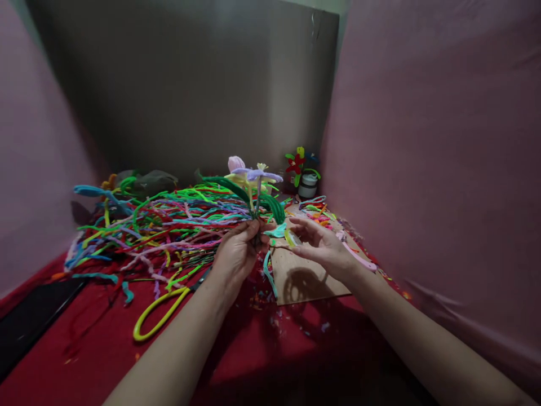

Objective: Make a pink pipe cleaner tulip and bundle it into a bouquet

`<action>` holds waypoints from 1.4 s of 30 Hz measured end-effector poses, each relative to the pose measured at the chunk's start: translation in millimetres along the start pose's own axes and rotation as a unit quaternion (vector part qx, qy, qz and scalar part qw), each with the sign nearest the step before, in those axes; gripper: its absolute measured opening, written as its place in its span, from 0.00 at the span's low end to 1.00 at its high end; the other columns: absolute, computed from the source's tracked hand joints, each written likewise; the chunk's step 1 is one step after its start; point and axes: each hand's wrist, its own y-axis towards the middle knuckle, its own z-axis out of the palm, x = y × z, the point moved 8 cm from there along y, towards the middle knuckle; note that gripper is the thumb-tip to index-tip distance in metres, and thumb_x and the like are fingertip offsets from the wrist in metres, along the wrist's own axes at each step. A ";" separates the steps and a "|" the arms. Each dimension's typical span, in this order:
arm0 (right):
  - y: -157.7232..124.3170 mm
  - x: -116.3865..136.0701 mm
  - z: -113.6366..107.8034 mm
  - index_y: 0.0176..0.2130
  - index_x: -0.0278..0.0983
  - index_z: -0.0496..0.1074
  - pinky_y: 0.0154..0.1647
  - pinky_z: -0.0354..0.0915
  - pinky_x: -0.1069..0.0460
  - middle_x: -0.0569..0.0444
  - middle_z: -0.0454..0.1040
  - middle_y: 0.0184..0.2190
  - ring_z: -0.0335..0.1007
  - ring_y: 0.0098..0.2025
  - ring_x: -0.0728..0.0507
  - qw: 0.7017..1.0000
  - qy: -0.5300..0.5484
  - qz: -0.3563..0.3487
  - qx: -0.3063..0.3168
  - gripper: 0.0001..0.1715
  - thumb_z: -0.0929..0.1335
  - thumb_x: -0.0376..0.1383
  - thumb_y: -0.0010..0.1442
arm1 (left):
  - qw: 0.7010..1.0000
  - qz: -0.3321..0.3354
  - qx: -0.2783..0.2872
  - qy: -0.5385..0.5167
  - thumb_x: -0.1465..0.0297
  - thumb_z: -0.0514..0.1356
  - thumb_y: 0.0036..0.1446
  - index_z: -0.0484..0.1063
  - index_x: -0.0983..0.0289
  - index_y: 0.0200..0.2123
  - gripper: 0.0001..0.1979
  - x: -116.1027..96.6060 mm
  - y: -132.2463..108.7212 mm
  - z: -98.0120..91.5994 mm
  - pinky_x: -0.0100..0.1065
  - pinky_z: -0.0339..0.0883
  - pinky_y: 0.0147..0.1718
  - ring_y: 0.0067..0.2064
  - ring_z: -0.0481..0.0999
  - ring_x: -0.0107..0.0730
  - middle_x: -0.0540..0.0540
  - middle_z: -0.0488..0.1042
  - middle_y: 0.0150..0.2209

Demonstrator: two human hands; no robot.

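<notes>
The little bunch of pipe-cleaner flowers (pixel 255 179) stands upright over the middle of the bench (pixel 105 349). Its stems run straight down into the left hand (pixel 239 248), with a lilac bloom and a pink bud on top and dark green leaves (pixel 274 207) curling off to the right. The left hand is closed tight round the base of the stems, knuckles towards me, forearm coming up from below.

The right hand (pixel 323 245) is just beside it, to the right of the stems and a touch lower. It is palm up with the fingers spread loose, and the fingertips meet a pale teal strip (pixel 276 230) close to the stems. I can't tell whether it is pinching that strip or only touching it.

Under the right hand lies a cardboard sheet (pixel 304 279). To the left sprawls a heap of coloured pipe cleaners (pixel 160 225), with yellow-handled scissors (pixel 156 316) nearer. A small jar (pixel 307 185) sits at the back.
</notes>
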 end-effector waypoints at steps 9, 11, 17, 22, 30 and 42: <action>29.1 3.5 24.2 0.50 0.40 0.66 0.35 0.63 0.54 0.53 0.69 0.40 0.65 0.39 0.48 0.994 0.098 -0.005 0.041 0.32 0.72 0.31 0.44 | 0.998 0.004 0.005 -0.057 0.76 0.62 0.49 0.71 0.67 0.26 0.02 -7.1 2.1 -1.3 0.26 0.66 0.18 0.22 0.73 0.26 0.54 0.78 0.27; 32.9 3.0 27.0 0.50 0.40 0.66 0.35 0.63 0.54 0.53 0.69 0.39 0.65 0.38 0.48 0.993 0.104 -0.005 0.057 0.31 0.72 0.31 0.44 | 0.998 0.002 -0.007 -0.060 0.77 0.61 0.50 0.71 0.68 0.26 0.02 -9.1 1.6 -2.4 0.26 0.67 0.18 0.23 0.74 0.27 0.55 0.78 0.28; 36.8 4.6 22.4 0.50 0.39 0.65 0.46 0.62 0.49 0.51 0.68 0.42 0.66 0.44 0.45 0.997 0.003 -0.076 0.035 0.33 0.72 0.31 0.44 | 0.999 0.012 -0.018 -0.049 0.78 0.60 0.50 0.72 0.69 0.26 0.02 -9.6 4.1 -6.8 0.26 0.68 0.17 0.26 0.77 0.31 0.54 0.77 0.25; 24.7 27.7 16.6 0.53 0.40 0.63 0.52 0.60 0.46 0.49 0.65 0.46 0.62 0.49 0.42 0.952 -0.205 -0.222 -0.038 0.35 0.68 0.27 0.45 | 0.998 0.006 -0.039 -0.041 0.78 0.60 0.51 0.70 0.69 0.26 0.02 -6.5 5.1 -11.0 0.28 0.72 0.22 0.25 0.77 0.29 0.52 0.76 0.23; 13.3 39.5 17.4 0.56 0.41 0.58 0.54 0.59 0.43 0.48 0.64 0.48 0.60 0.52 0.40 0.916 -0.273 -0.284 -0.073 0.39 0.67 0.26 0.45 | 1.000 -0.002 0.000 -0.021 0.77 0.60 0.51 0.70 0.69 0.26 0.02 -5.6 5.2 -5.3 0.28 0.70 0.20 0.28 0.78 0.32 0.59 0.78 0.30; 14.7 31.4 24.7 0.58 0.41 0.54 0.53 0.60 0.45 0.49 0.63 0.48 0.61 0.50 0.41 0.914 -0.294 -0.272 -0.061 0.40 0.66 0.27 0.48 | 0.999 0.011 -0.006 -0.052 0.76 0.63 0.48 0.71 0.70 0.25 0.03 -1.9 5.7 -4.7 0.28 0.72 0.27 0.26 0.77 0.29 0.54 0.76 0.24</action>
